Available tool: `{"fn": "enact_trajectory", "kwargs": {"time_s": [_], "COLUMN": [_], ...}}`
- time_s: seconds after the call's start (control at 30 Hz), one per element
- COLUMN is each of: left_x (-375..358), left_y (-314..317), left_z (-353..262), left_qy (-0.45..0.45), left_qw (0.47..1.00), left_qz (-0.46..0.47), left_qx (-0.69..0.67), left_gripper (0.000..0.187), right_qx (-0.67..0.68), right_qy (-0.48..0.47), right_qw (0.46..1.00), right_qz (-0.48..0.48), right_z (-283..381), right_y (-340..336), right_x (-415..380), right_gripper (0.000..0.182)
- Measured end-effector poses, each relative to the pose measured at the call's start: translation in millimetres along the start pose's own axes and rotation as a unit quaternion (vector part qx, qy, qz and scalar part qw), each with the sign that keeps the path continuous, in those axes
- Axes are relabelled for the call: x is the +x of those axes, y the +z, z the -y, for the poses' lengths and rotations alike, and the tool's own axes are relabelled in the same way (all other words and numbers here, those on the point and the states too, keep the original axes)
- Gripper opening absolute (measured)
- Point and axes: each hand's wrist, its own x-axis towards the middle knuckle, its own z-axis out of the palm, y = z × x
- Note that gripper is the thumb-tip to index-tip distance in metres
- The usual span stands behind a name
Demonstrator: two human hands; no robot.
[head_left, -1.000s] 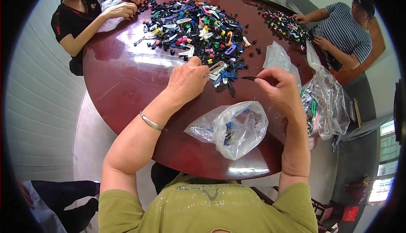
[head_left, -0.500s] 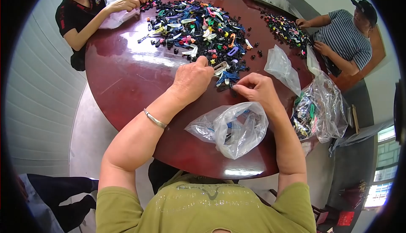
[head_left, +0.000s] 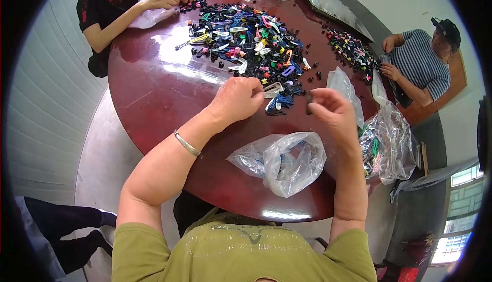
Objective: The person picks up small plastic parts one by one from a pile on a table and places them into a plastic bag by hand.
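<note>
A large heap of mixed hair clips [head_left: 256, 41] in many colours lies on the dark red round table [head_left: 148, 97]. At the heap's near edge, my left hand [head_left: 238, 97] is closed, its fingertips by a pale clip; what it holds, if anything, is hidden. To the right, my right hand [head_left: 330, 109] is raised with thumb and forefinger pinched on a small dark clip [head_left: 309, 102]. Between my hands lie several blue clips [head_left: 279, 101]. An open clear plastic bag [head_left: 294, 164] with a few clips inside rests between my forearms.
A person [head_left: 110, 10] at the upper left handles a white bag. Another person [head_left: 428, 61] sits at the right by a smaller clip pile [head_left: 351, 49]. A filled clear bag [head_left: 387, 141] and an empty-looking bag [head_left: 346, 90] lie right of my right hand. Someone's legs [head_left: 66, 231] show lower left.
My right hand has moved right and up from the near clips, with a small dark clip between its fingers. The person at the right has raised one hand. The view has shifted slightly.
</note>
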Motion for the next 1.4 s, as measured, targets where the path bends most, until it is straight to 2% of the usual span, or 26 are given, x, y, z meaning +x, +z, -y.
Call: {"fn": "enact_trajectory", "kwargs": {"time_s": [0.07,0.17,0.27,0.33,0.4,0.43,0.53,0.57,0.67,0.7,0.8,0.9,0.93,0.97,1.1,1.2,1.23,1.33,1.4], "left_x": [-0.9,0.2,0.3,0.6,-0.2,-1.9,-7.4,-8.1,-8.7,-8.5,-6.2,-7.3,-7.9,-9.0,-11.7,-11.3,-11.4,-11.4,-10.6], "left_y": [-0.4,-3.7,-5.8,-8.3,-6.5,-5.1,-1.2,-0.1,-0.1,-5.9,-3.5,5.7,4.9,3.2,7.4,8.6,9.5,13.4,15.8], "left_z": [-1.3,-8.5,-10.2,-14.3,-16.1,-17.0,-19.9,-20.9,-23.5,-29.5,-24.6,-12.4,-12.6,-14.1,-9.7,-10.2,-12.0,-16.3,-16.3], "left_qy": [-0.017,-0.056,-0.078,-0.111,-0.087,-0.075,-0.033,-0.018,-0.036,-0.071,-0.094,0.018,0.032,0.045,0.044,0.043,0.038,0.042,0.046], "left_qw": [0.999,0.993,0.987,0.976,0.970,0.966,0.964,0.969,0.962,0.946,0.946,0.987,0.992,0.995,0.994,0.992,0.992,0.987,0.985], "left_qz": [0.008,0.027,0.038,0.065,0.080,0.087,0.119,0.116,0.138,0.168,0.162,0.082,0.082,0.083,0.093,0.092,0.091,0.089,0.091], "left_qx": [-0.045,-0.096,-0.132,-0.178,-0.215,-0.233,-0.234,-0.216,-0.235,-0.268,-0.264,-0.135,-0.089,-0.044,0.046,0.072,0.080,0.129,0.139], "left_gripper": [0.016,0.016,0.016,0.015,0.014,0.013,0.013,0.013,0.014,0.015,0.017,0.017,0.017,0.017,0.016,0.017,0.018,0.019,0.019], "right_qx": [0.027,0.106,0.024,-0.017,-0.089,-0.097,-0.024,0.055,-0.035,-0.031,-0.007,-0.024,-0.019,0.000,-0.156,-0.132,-0.081,-0.145,-0.198], "right_qy": [-0.058,-0.134,-0.089,-0.053,-0.044,-0.060,-0.027,0.006,0.031,-0.013,-0.029,-0.171,-0.225,-0.176,-0.185,-0.166,-0.127,-0.158,-0.130], "right_qw": [0.998,0.973,0.984,0.997,0.995,0.993,0.998,0.997,0.997,0.998,0.999,0.985,0.974,0.984,0.960,0.966,0.984,0.977,0.972], "right_qz": [-0.019,0.157,0.154,0.060,-0.003,0.035,0.051,0.046,0.065,0.049,-0.024,-0.011,0.002,0.020,0.143,0.148,0.097,-0.004,0.003], "right_z": [16.8,30.2,35.8,28.4,14.7,7.6,-12.1,-12.1,-12.9,-11.0,3.6,23.9,30.7,43.6,58.8,52.4,42.5,0.8,-32.0], "right_y": [-10.0,-13.0,-5.2,7.0,16.8,17.8,28.8,33.4,23.0,23.4,15.5,-3.4,-6.9,-7.5,-3.5,1.8,1.3,6.0,9.3], "right_x": [-11.3,-25.8,-26.7,-20.0,-9.8,-5.5,3.2,3.1,5.8,4.6,-2.5,-13.6,-18.6,-29.5,-39.1,-33.5,-28.7,7.2,21.1], "right_gripper": [0.017,0.014,0.014,0.015,0.017,0.022,0.027,0.025,0.018,0.010,0.008,0.009,0.011,0.011,0.010,0.012,0.011,0.010,0.011]}}
